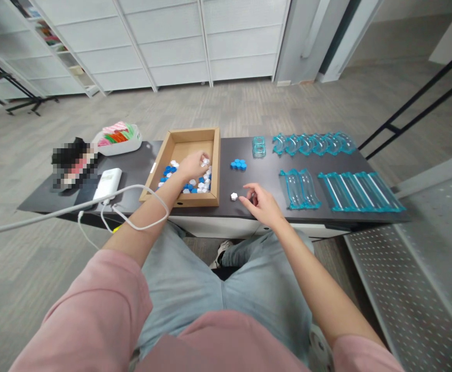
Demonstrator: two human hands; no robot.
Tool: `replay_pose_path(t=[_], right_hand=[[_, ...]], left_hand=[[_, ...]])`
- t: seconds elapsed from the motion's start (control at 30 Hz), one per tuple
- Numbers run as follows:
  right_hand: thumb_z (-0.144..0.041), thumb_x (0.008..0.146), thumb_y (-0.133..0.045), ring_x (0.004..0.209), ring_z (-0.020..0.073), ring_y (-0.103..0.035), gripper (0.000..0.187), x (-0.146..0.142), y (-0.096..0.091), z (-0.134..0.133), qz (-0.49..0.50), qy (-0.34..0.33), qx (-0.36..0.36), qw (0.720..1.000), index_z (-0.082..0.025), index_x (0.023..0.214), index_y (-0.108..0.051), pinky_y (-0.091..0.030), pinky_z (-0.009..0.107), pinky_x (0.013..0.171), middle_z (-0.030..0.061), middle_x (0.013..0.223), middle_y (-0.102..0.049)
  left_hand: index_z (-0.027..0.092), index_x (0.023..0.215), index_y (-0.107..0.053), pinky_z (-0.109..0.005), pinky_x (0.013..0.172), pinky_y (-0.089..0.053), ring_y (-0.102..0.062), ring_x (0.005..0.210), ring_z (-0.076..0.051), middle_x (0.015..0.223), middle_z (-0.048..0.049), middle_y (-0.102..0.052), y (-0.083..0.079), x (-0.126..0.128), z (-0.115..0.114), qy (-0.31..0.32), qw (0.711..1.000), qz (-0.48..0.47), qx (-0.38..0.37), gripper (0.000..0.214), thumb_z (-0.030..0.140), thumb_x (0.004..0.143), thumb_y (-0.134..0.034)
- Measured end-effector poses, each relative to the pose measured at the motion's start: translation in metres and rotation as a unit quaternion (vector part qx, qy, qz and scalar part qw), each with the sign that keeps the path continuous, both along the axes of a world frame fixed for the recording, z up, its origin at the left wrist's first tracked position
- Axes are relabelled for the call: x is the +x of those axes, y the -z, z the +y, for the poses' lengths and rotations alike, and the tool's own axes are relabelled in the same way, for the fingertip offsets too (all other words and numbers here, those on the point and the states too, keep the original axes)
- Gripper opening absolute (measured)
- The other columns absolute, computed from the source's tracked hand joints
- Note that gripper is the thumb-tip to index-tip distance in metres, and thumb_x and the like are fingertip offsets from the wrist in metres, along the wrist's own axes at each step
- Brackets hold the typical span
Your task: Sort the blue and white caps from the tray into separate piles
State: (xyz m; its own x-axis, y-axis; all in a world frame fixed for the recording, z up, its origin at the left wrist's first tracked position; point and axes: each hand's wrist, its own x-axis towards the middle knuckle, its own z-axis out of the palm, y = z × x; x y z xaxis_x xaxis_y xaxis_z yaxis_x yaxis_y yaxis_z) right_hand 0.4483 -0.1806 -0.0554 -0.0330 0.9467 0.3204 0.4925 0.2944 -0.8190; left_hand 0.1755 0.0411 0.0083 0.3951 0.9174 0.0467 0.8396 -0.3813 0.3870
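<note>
My left hand (192, 164) reaches into a cardboard box (216, 170) with several small blue and white hexagonal pieces inside. Its fingertips are pinched around a white hexagonal piece (205, 162) near the box's right wall. My right hand (262, 203) hovers at the table's front edge, thumb and forefinger apart with nothing between them. Just left of its thumb, a single white hexagonal piece (234, 197) lies on the table, not touched. Beyond that piece, a cluster of blue hexagonal pieces (238, 164) sits close together.
Clear teal-edged plastic parts stand in rows on the right: a back row (313, 143), a short group (300, 189) and a long group (361, 191). A white power bank (108, 183) has cables crossing my left forearm. A white basket (121, 147) stands at the back left.
</note>
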Motion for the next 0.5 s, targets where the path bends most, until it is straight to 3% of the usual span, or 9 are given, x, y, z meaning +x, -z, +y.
replay_pose_path(t=[0.2,0.37,0.5], right_hand=[[-0.046,0.108,-0.078,0.069,0.0217,-0.061,0.031,-0.001,0.003,0.0,-0.025,0.01,0.007,1.0,-0.029,0.133,-0.072,-0.054,0.038,0.073,0.0015,0.095,-0.075],[-0.046,0.108,-0.078,0.067,0.0218,-0.061,0.029,-0.001,0.002,-0.002,-0.043,0.015,0.009,0.999,-0.029,0.132,-0.074,-0.053,0.038,0.072,0.0016,0.095,-0.076],[-0.047,0.109,-0.078,0.068,0.0223,-0.061,0.029,0.0,0.002,-0.002,-0.048,0.02,0.01,0.999,-0.029,0.132,-0.074,-0.053,0.038,0.073,0.0015,0.094,-0.076]], left_hand=[[0.026,0.121,-0.072,-0.04,0.102,-0.059,-0.079,0.104,-0.028,0.115,-0.0082,-0.083,-0.001,-0.018,-0.003,-0.042,0.999,-0.022,0.006,0.042,0.017,0.081,-0.079],[0.026,0.109,-0.061,-0.039,0.1,-0.059,-0.076,0.101,-0.026,0.104,-0.0053,-0.079,0.001,-0.024,-0.002,-0.087,0.993,-0.077,-0.025,0.03,0.025,0.087,-0.081],[0.027,0.104,-0.058,-0.04,0.099,-0.06,-0.074,0.099,-0.026,0.098,-0.003,-0.077,0.002,-0.025,0.001,-0.084,0.993,-0.079,-0.027,0.031,0.03,0.088,-0.084]])
